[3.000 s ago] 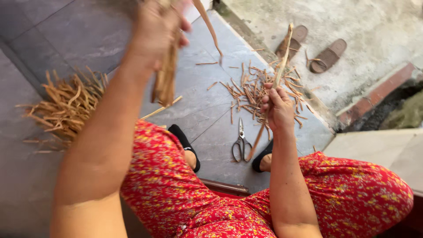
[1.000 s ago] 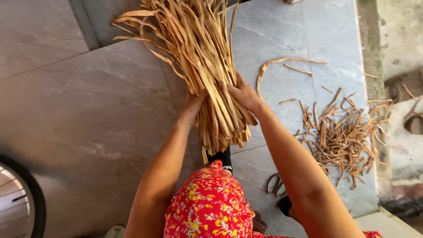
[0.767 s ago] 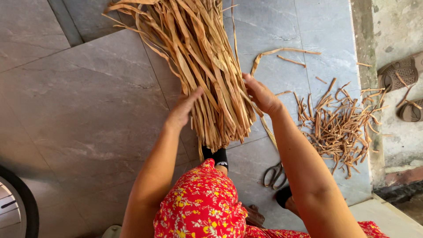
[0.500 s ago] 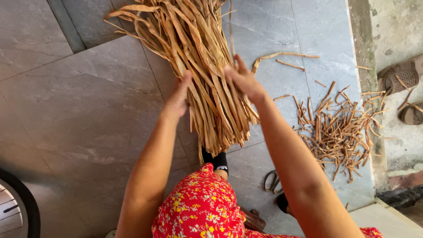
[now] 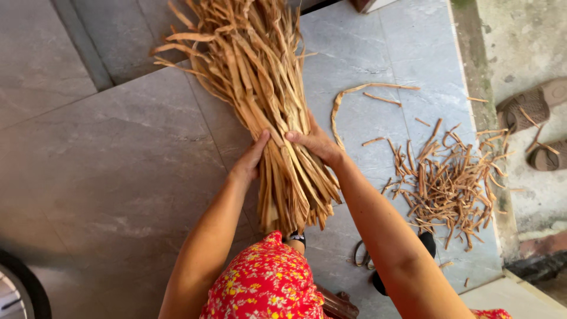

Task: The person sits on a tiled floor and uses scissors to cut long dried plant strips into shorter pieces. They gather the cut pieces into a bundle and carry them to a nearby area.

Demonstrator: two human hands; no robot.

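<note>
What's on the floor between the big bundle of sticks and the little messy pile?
In the head view, between the bundle and the scrap pile lie the right hand, its forearm, one long curved strip, a few short bits and grey tile.

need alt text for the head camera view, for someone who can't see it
Seen from above, a person's left hand and right hand press in on either side of a large bundle of dry tan strips lying on a grey tiled floor. A pile of short cut pieces lies to the right, with two sandals beyond it.

Grey tiled floor (image 5: pixel 106 177), bundle of dry strips (image 5: pixel 266 106), scattered strip offcuts (image 5: pixel 449 183), scissors (image 5: pixel 361 255)
</note>
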